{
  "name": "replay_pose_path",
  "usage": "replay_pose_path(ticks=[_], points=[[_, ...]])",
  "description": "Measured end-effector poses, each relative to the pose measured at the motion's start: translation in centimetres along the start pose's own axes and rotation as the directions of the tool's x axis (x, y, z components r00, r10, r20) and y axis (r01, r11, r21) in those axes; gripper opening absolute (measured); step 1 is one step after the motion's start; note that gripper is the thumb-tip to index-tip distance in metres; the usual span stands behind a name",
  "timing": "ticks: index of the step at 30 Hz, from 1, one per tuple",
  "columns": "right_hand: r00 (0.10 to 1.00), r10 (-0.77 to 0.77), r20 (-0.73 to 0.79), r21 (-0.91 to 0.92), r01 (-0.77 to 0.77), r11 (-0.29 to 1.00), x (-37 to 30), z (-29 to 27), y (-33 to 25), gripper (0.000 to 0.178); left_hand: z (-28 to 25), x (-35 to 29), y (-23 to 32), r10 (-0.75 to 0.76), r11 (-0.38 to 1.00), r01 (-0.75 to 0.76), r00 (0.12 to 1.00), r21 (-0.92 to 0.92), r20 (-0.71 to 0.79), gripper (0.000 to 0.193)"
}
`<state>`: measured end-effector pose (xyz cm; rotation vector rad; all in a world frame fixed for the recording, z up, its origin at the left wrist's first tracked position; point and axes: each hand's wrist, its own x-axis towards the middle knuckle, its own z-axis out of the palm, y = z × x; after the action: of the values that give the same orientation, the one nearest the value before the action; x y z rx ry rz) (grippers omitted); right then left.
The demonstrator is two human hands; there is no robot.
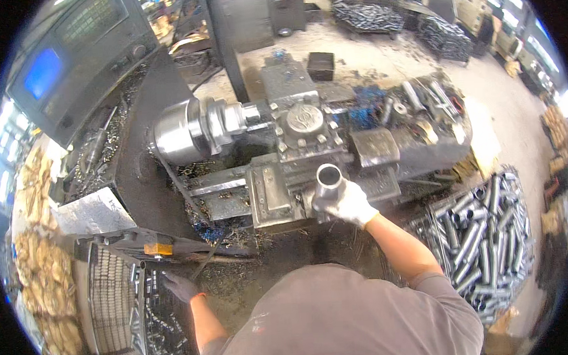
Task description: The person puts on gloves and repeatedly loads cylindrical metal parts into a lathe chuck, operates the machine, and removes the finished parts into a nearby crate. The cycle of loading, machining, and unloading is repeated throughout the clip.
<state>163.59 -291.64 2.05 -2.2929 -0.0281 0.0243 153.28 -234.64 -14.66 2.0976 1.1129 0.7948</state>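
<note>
Nearest: the grey-gloved left hand, whose fingers' closure we cannot tell. Beyond: the white-gloved right hand, fingers clamped around a grey, cylindrical metal tube; we judge it stiff, slippery, best held mid-wall.

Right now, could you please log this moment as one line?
Right hand: white-gloved, holding tube at lathe | Left hand: dark-gloved, near metal pieces | Far right: tube pile
</note>
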Motion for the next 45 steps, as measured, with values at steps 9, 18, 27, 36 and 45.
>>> replay_pose_path(ticks=[9, 18, 27, 36, 45], points=[[0.781, -0.519, -0.347, -0.356, 0.403, 0.843, 11.5, -10.6, -0.4, 0.052, 3.0, 4.2, 4.7, -0.001, 0.965, 0.05, 0.982, 0.257, -0.187, 0.063], [0.891, -0.4, -0.214, -0.071, 0.394, 0.916, 19.9, -5.9, -0.8, 0.055, 3.1, 8.1, -3.2, 0.115, 0.992, -0.119, 0.989, -0.039, -0.096, 0.046], [0.82, -0.495, -0.289, -0.178, 0.461, 0.869, 18.4, -6.2, -1.4, 0.059, 3.7, -4.3, 6.9, -0.285, 0.832, 0.257, 0.958, -0.492, 0.018, 0.057], [0.931, -0.333, 0.147, -0.383, 0.364, 0.849, 27.8, -8.4, -8.6, 0.077, 10.3, 1.5, 34.8, 0.856, 0.517, -0.834, 0.496, -0.195, 0.147, 0.082], [0.573, -0.061, 0.817, -0.393, 0.632, 0.668, 40.5, 2.6, -10.5, 0.053, 16.3, 8.1, 44.1, 0.847, 0.297, -0.922, 0.375, 0.25, 0.377, 0.096]])
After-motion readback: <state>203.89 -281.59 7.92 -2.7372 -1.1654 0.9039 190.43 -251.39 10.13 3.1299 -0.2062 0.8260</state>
